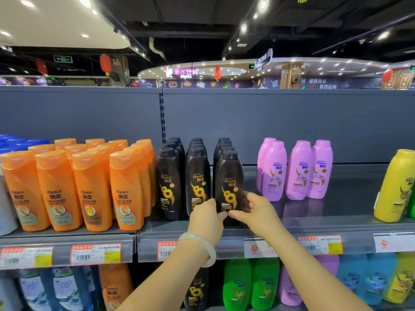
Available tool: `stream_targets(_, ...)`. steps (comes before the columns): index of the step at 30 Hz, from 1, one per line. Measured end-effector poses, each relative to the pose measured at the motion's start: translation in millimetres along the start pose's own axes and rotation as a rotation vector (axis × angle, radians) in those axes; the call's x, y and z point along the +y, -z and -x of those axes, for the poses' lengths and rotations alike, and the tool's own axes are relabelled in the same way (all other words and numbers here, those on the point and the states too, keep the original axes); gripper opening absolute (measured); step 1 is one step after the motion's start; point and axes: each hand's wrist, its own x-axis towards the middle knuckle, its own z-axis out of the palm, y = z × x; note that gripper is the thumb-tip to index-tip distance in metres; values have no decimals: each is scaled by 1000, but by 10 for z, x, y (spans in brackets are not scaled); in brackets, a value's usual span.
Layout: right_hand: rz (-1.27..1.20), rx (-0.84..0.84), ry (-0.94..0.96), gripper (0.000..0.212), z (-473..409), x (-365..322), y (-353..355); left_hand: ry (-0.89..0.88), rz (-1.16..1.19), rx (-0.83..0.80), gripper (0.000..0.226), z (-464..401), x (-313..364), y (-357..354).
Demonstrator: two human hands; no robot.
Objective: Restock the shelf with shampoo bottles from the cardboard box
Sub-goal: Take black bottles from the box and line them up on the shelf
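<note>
Now your left hand and right hand pinch the glossy, curved black shampoo bottle upright on the grey metal shelf.

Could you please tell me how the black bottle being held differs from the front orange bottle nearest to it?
The black bottle is dark with a sunflower label; the orange bottle is bright orange with a pale label. The left hand and right hand grip the black bottle's base; nothing touches the orange bottle. Both stand upright on the shelf, Rejoice-branded.
</note>
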Motion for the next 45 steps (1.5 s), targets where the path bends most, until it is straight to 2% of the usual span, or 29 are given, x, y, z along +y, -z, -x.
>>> stream_targets(11, -2, 8, -19, 55, -56, 2, -4, 62, -90, -41, 28, -22, 100, 32)
stream_targets(22, 10, 15, -29, 57, -109, 6, -12, 209, -215, -139, 45, -111, 161, 54)
stream_targets(33, -12, 20, -35, 57, -142, 25, -39, 201, -211, -85, 43, -105, 126, 24)
stream_targets(36, 3, 18, -33, 58, -150, 46, -34, 131, -216, -3, 37, -35, 114, 29)
stream_targets(40, 14, 51, -44, 73, -97, 48, 16, 27, -195, 149, 36, 105, -17, 196)
stream_targets(42, -9, 164, -3, 67, -51, -43, 58, -14, -155, 208, 37, 169, -108, 335)
stream_targets(45, -32, 345, 190, 47, -22, -348, 110, -108, -81, 377, 34, 222, -185, 614)
